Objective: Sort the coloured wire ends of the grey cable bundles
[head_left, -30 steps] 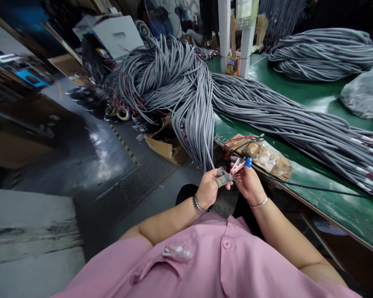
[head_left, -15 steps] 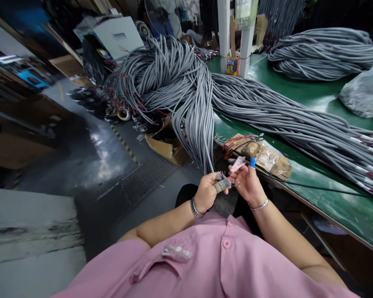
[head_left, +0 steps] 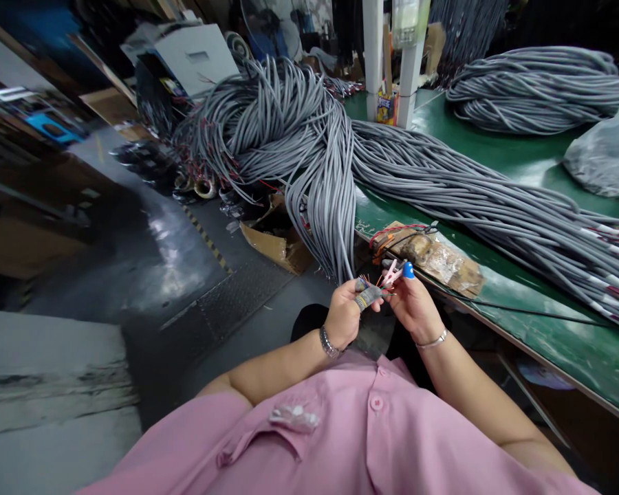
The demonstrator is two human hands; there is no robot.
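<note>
My left hand (head_left: pixel 342 317) is closed around the end of a grey cable, and thin coloured wires (head_left: pixel 367 280) fan out at its fingertips. Grey wrappings cover its thumb and a finger. Close by on the right, my right hand (head_left: pixel 413 302) pinches a small pink V-shaped tool (head_left: pixel 391 276) whose exact kind I cannot make out. A blue cap (head_left: pixel 408 270) sits on the right thumb. The pink tool's lower end is at the loose wires, but contact is unclear. Behind the left hand, a bundle of grey cables (head_left: pixel 330 199) hangs off the bench.
The green bench (head_left: pixel 551 344) carries long grey cables (head_left: pixel 474 185), a coiled bundle (head_left: pixel 536 89) and a plastic bag (head_left: pixel 606 155). A taped wooden block (head_left: pixel 438 260) with red and black leads sits at the bench edge. An open carton (head_left: pixel 273 240) stands on the floor.
The pink tool has turned more upright and its two arms now show clearly. My right thumb has shifted left over it. My left hand has barely moved and keeps its hold on the cable.
</note>
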